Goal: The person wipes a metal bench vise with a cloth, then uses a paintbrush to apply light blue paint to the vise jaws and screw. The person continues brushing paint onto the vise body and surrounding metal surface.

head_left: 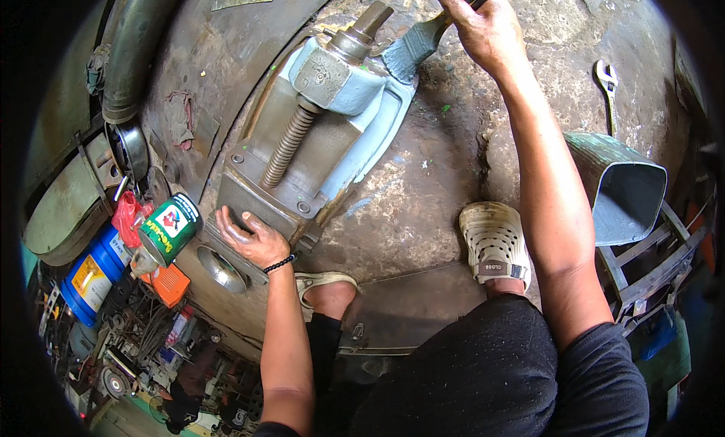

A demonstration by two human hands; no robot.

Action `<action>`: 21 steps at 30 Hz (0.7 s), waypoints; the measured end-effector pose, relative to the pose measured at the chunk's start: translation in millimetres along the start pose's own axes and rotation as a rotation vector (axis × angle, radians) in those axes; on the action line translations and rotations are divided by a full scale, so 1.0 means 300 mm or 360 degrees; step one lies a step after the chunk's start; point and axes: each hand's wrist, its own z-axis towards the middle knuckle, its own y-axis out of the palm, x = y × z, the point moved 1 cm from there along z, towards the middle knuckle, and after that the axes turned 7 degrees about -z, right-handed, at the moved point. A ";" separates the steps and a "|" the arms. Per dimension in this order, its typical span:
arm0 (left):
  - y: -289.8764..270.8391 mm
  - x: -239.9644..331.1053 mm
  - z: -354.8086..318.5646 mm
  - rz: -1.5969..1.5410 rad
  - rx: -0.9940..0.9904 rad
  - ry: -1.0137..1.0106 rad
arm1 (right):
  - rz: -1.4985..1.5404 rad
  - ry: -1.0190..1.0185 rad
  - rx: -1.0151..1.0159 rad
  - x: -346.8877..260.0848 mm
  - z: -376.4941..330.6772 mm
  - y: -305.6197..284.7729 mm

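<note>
A heavy machine vise (pixel 370 146) lies on the worn floor, partly coated in light blue-grey paint. Its threaded screw (pixel 291 144) runs along the middle, and a bare metal shaft end (pixel 371 20) juts from the far block. Paintbrush (pixel 411 50) bristles, wet with blue-grey paint, rest against or just beside the vise's far right edge. My right hand (pixel 489 27) is closed around the brush's dark handle. My left hand (pixel 257 239) lies on the near end of the vise, fingers spread and holding nothing.
Left of my left hand are a green paint can (pixel 171 229), a metal bowl (pixel 220 269) and a blue bucket (pixel 97 274). An adjustable wrench (pixel 607 97) and a square metal tube (pixel 615 186) lie at right. My feet in clogs (pixel 495 237) stand close to the vise.
</note>
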 end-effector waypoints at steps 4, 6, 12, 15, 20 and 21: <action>-0.001 0.005 0.000 -0.0031 -0.0001 -0.0017 | -0.0184 -0.0206 0.0101 0.022 0.003 0.020; -0.001 0.007 0.000 -0.0031 -0.0001 -0.0025 | -0.0380 -0.0762 0.0362 0.020 -0.001 0.018; -0.001 0.010 0.003 -0.0048 -0.0001 -0.0034 | -0.0339 -0.0656 0.0299 -0.006 -0.002 0.009; -0.002 0.009 0.003 -0.0049 -0.0002 -0.0019 | -0.0265 -0.0287 0.0139 -0.019 -0.012 -0.005; 0.000 0.008 0.001 -0.0058 0.0006 -0.0001 | -0.0125 0.0075 -0.0046 0.065 -0.012 -0.011; 0.000 0.008 0.001 -0.0052 0.0005 0.0000 | -0.0116 0.0090 -0.0064 0.098 -0.010 -0.009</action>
